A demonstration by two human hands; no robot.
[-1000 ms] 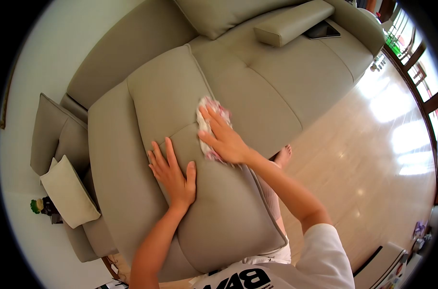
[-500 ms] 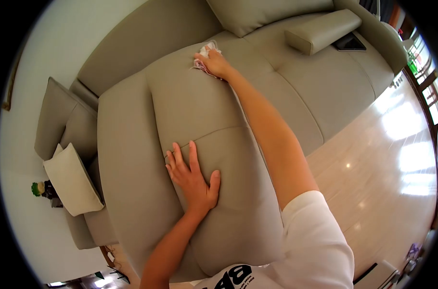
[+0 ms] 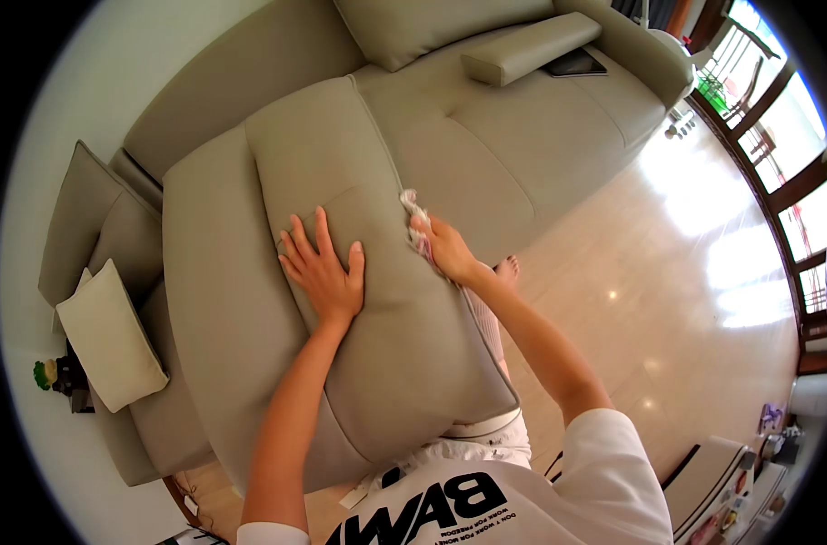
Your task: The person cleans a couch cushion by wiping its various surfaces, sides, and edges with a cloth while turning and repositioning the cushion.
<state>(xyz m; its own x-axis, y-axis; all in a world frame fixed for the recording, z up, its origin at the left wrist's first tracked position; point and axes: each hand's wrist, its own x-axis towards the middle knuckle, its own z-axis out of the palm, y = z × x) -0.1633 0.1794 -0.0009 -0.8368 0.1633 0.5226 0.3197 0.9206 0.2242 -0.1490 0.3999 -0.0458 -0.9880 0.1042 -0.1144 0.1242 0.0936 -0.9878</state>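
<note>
A large grey-beige sofa cushion [image 3: 404,363] stands tilted toward me, leaning against my front. My left hand [image 3: 325,277] lies flat on its upper face with the fingers spread. At the cushion's right edge, my right hand [image 3: 445,247] grips a crumpled white and pink cloth [image 3: 417,227], which touches the seam there. Part of the cloth is hidden under my fingers.
The sofa [image 3: 486,154] extends behind, with a bolster [image 3: 532,50] and a dark tablet [image 3: 577,64] on its seat. A cream pillow [image 3: 114,336] rests at left. Glossy floor [image 3: 613,263] spreads to the right, and a low table [image 3: 704,477] stands lower right.
My right hand has moved with the cloth from the cushion's far end down along its right edge toward me. My left hand stays flat on the cushion. The view has shifted.
</note>
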